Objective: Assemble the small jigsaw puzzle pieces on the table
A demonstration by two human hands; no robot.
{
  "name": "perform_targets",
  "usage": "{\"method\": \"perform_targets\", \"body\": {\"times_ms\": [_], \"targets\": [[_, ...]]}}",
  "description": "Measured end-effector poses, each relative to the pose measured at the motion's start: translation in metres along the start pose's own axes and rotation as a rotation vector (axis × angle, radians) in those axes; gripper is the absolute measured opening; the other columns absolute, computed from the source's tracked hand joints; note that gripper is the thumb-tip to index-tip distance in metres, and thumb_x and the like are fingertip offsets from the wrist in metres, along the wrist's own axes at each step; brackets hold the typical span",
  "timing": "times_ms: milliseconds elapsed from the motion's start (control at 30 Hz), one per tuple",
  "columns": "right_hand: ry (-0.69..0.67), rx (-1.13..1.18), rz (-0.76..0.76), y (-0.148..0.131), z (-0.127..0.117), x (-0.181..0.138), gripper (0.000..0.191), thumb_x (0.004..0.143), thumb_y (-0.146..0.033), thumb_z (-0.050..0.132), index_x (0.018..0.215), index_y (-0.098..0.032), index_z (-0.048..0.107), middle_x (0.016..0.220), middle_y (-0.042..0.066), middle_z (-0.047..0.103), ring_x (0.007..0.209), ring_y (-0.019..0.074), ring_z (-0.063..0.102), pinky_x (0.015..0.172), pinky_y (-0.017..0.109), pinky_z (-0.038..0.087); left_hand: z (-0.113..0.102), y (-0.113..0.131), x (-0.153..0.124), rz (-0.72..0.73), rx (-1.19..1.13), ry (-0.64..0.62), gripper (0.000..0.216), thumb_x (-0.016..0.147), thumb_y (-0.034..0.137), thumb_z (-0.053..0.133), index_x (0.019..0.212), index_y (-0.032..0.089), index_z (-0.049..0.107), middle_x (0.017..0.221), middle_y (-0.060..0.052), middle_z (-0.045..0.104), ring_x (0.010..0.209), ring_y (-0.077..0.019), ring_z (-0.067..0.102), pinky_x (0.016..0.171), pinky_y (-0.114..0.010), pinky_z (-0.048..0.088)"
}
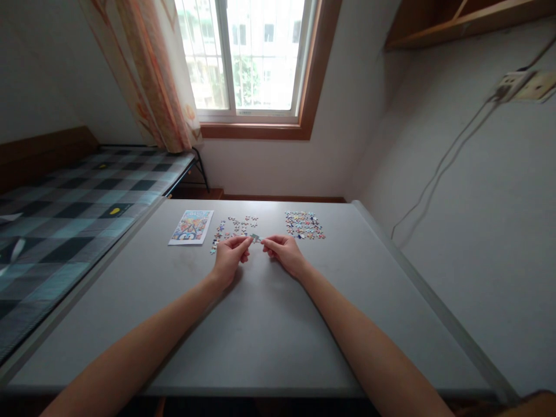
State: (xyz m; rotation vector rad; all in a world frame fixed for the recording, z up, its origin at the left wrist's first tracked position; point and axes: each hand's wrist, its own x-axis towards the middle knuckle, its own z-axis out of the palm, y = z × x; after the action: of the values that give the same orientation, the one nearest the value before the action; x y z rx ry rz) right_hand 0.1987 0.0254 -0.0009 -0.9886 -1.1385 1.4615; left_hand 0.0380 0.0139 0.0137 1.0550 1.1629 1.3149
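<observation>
My left hand (231,258) and my right hand (282,252) meet over the middle of a grey table (269,330), fingers pinched. Between their fingertips sit small jigsaw pieces (256,237), seemingly held by both hands. Just beyond the left hand lies a loose scatter of puzzle pieces (232,227). A denser cluster of colourful pieces (304,225) lies beyond the right hand. A printed picture card (191,227) lies flat to the left of the scatter.
A bed with a checked blue and black cover (73,214) runs along the table's left edge. A white wall (478,231) with a hanging cable borders the right side. A window and curtain (147,75) stand behind the table.
</observation>
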Motion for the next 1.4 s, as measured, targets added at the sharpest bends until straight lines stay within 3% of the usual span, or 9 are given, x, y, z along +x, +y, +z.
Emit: {"method": "perform_targets", "body": {"times_ms": [167, 333, 467, 600, 1167, 1267, 1400], "targets": [[0.060, 0.042, 0.021, -0.001, -0.001, 0.002, 0.028, 0.063, -0.040, 0.071, 0.071, -0.014, 0.069, 0.057, 0.000, 0.058, 0.044, 0.0044, 0.041, 0.040, 0.019, 0.027, -0.025, 0.024, 0.028, 0.026, -0.117, 0.192, 0.040, 0.049, 0.037, 0.080, 0.076, 0.010, 0.067, 0.053, 0.004, 0.053, 0.043, -0.0037, 0.044, 0.039, -0.016, 0.035], [0.032, 0.031, 0.026, -0.001, -0.002, 0.002, 0.027, 0.064, -0.039, 0.070, 0.073, -0.013, 0.069, 0.059, 0.000, 0.059, 0.045, 0.0042, 0.041, 0.040, 0.018, 0.028, -0.071, 0.036, 0.064, 0.056, -0.178, 0.409, 0.031, 0.051, 0.026, 0.077, 0.076, 0.012, 0.064, 0.050, 0.007, 0.052, 0.041, -0.0023, 0.043, 0.037, -0.013, 0.034], [0.029, 0.039, 0.032, -0.002, -0.003, 0.002, 0.029, 0.064, -0.040, 0.071, 0.073, -0.013, 0.069, 0.060, 0.001, 0.060, 0.046, 0.0050, 0.043, 0.041, 0.018, 0.030, -0.105, 0.035, 0.083, -0.067, -0.159, 0.501, 0.022, 0.055, 0.018, 0.073, 0.070, 0.011, 0.059, 0.044, 0.009, 0.047, 0.035, -0.0019, 0.039, 0.034, -0.012, 0.031], [0.019, 0.044, 0.041, -0.002, -0.003, 0.003, 0.030, 0.063, -0.041, 0.071, 0.073, -0.013, 0.069, 0.059, 0.000, 0.059, 0.045, 0.0048, 0.043, 0.040, 0.018, 0.029, -0.120, 0.032, 0.092, -0.122, -0.174, 0.513, 0.020, 0.054, 0.012, 0.071, 0.063, 0.011, 0.053, 0.042, 0.009, 0.046, 0.034, -0.0021, 0.038, 0.033, -0.012, 0.029], [0.005, 0.044, 0.042, 0.001, -0.005, 0.005, 0.028, 0.064, -0.040, 0.071, 0.073, -0.014, 0.069, 0.061, 0.000, 0.060, 0.047, 0.0052, 0.045, 0.042, 0.019, 0.031, -0.121, 0.029, 0.094, -0.191, -0.161, 0.510, 0.015, 0.058, 0.005, 0.066, 0.061, 0.011, 0.053, 0.039, 0.009, 0.044, 0.030, -0.0013, 0.035, 0.029, -0.011, 0.029], [0.002, 0.036, 0.050, 0.003, -0.005, 0.005, 0.028, 0.065, -0.040, 0.070, 0.073, -0.014, 0.069, 0.061, 0.000, 0.060, 0.047, 0.0052, 0.045, 0.042, 0.019, 0.031, -0.110, 0.033, 0.088, -0.186, -0.177, 0.451, 0.017, 0.058, 0.007, 0.068, 0.061, 0.011, 0.052, 0.041, 0.009, 0.043, 0.031, 0.0001, 0.034, 0.031, -0.010, 0.030], [0.003, -0.001, 0.047, 0.002, -0.004, 0.004, 0.029, 0.065, -0.041, 0.070, 0.073, -0.013, 0.069, 0.061, 0.001, 0.061, 0.046, 0.0050, 0.044, 0.041, 0.019, 0.031, -0.073, 0.029, 0.066, -0.224, -0.205, 0.251, 0.022, 0.053, 0.011, 0.076, 0.066, 0.010, 0.058, 0.044, 0.008, 0.045, 0.034, 0.0007, 0.037, 0.032, -0.009, 0.027]]}}
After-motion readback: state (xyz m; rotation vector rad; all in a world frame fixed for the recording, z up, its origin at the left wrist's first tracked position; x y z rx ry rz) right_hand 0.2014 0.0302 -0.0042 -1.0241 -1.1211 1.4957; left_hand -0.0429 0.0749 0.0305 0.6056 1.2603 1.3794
